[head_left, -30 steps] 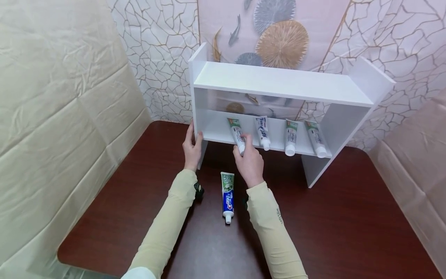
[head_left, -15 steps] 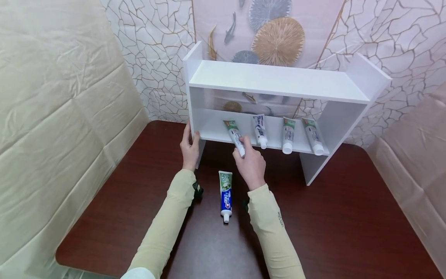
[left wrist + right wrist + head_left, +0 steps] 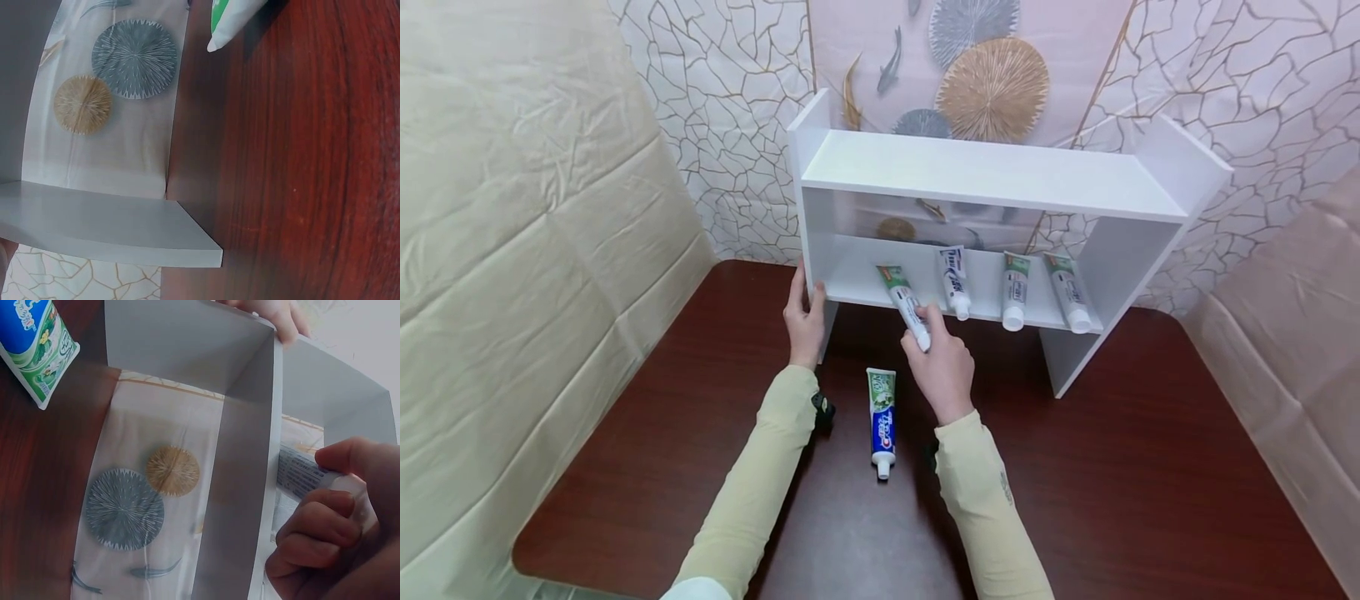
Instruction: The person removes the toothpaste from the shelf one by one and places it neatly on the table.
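Observation:
In the head view my right hand (image 3: 942, 365) pinches the capped end of a green-and-white toothpaste tube (image 3: 904, 302). That tube slants over the front edge of the lower board of a white shelf (image 3: 850, 279), its tail still above the board. The right wrist view shows the thumb and curled fingers around the tube (image 3: 303, 472). My left hand (image 3: 805, 327) grips the shelf's left side panel, thumb at the front edge and the other fingers outside. A blue-and-green toothpaste tube (image 3: 882, 421) lies on the table between my forearms, cap toward me.
On the lower board, right of the held tube, lie a blue-and-white tube (image 3: 953, 282) and two green-and-white tubes (image 3: 1016, 290), caps forward. The dark red table (image 3: 1120, 467) runs up to patterned cloth (image 3: 730, 125) behind the shelf.
My right hand has drawn the pinched tube forward and slightly down, so more of it overhangs the board. The left hand keeps its grip on the panel. The head view has shifted slightly.

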The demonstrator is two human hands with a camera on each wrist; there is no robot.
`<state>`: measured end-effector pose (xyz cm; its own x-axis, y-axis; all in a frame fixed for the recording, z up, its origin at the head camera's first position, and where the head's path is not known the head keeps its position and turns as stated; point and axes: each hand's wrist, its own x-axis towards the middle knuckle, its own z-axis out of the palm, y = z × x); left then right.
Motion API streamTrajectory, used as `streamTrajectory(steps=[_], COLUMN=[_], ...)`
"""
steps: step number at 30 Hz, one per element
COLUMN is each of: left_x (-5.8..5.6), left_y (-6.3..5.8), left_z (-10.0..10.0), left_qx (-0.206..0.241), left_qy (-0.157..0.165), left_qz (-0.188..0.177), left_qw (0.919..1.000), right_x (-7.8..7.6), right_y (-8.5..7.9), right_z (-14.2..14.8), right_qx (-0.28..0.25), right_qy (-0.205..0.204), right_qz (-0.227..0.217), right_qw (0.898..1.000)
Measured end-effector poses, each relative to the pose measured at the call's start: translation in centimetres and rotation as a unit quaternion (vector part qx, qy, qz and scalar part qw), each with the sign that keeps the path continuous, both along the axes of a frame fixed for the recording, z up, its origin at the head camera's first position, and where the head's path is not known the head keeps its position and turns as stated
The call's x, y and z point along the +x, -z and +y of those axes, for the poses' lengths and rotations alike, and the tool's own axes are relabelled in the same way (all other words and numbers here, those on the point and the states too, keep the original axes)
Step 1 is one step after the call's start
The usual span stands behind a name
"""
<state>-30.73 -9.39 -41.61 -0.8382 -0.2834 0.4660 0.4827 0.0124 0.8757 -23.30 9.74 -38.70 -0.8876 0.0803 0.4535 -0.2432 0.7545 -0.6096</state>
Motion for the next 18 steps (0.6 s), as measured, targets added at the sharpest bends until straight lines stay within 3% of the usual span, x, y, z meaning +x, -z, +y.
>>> streamTrajectory(steps=[18], left_x=[0.4], left_y=[-0.2], left_z=[0.1], left_qx=[-0.004], left_qy=[-0.005], left_qz=[-0.009], left_qw=[0.9999], right_x=[3.2], right_y=[0.3], right_z=[0.7], right_qx=[-0.016], right_qy=[0.007], right_qz=[-0.039], right_qw=[0.999])
